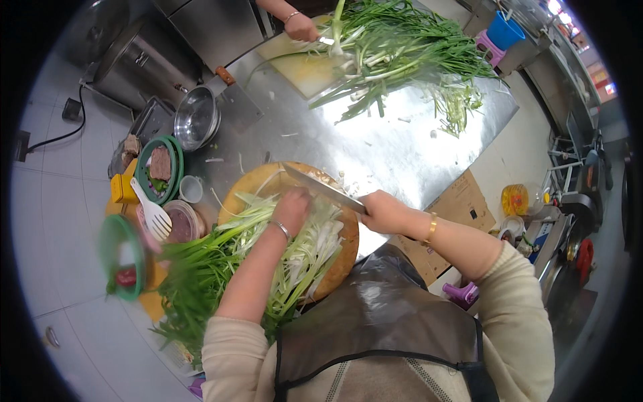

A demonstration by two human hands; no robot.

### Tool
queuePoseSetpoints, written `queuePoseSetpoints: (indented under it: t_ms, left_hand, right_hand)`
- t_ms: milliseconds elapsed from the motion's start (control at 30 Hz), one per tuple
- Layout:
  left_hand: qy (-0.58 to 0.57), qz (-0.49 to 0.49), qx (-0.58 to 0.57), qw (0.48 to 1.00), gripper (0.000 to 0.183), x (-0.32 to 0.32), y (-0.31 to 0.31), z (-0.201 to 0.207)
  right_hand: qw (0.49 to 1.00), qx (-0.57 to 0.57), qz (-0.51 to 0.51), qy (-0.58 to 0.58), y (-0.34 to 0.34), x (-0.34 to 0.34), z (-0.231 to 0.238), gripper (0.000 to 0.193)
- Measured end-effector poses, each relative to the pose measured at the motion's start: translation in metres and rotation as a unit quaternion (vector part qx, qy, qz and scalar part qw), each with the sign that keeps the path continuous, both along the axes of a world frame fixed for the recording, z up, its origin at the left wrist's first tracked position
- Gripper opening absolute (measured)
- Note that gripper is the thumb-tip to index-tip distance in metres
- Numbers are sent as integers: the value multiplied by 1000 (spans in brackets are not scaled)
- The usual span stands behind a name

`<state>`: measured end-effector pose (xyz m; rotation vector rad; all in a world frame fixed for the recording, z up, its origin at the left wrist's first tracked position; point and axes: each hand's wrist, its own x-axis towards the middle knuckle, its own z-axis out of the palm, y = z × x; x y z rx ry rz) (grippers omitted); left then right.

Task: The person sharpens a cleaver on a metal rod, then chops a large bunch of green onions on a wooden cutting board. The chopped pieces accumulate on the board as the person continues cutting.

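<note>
right hand [383, 213] grips knife [326, 190] (left hand [293, 208] curled over greens [320, 248]).

Cream knit sweater [394, 394] on show here, its sleeves [526, 311] bunched up in soft folds, two dark stitched lines [429, 380] marking the chest! Over it, a glossy, smoky-brown apron [375, 318] trimmed in black, black strap [479, 380] alongside. Silvery bangle [281, 230] by the left hand [293, 206], gold-coloured bracelet [431, 229] by the right hand [385, 213]!
</note>
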<state>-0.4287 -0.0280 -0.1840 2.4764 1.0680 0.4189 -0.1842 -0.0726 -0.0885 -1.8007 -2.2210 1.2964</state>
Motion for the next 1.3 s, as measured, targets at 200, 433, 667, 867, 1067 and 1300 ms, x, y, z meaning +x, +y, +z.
queuePoseSetpoints:
  t_ms: [200,433,667,867,1067,1300]
  left_hand:
    - [27,19,-25,999,14,3,-1,4]
    - [15,28,-22,999,10,2,-1,4]
    - [-16,22,-2,1000,11,2,-1,3]
    - [-1,29,-19,999,10,2,-1,3]
    - [24,17,22,999,8,0,-1,-4]
    - [8,18,8,1000,8,3,-1,5]
  right_hand:
    - [994,49,6,101,0,-15,0,30]
    - [999,-20,-7,-31,-5,2,-1,17]
    - [1000,26,4,6,-2,-7,0,19]
    - [998,-35,13,-41,-5,-5,16,16]
    - [1000,13,18,17,-1,-16,16,19]
    - [999,-13,21,30,-8,-11,-7,19]
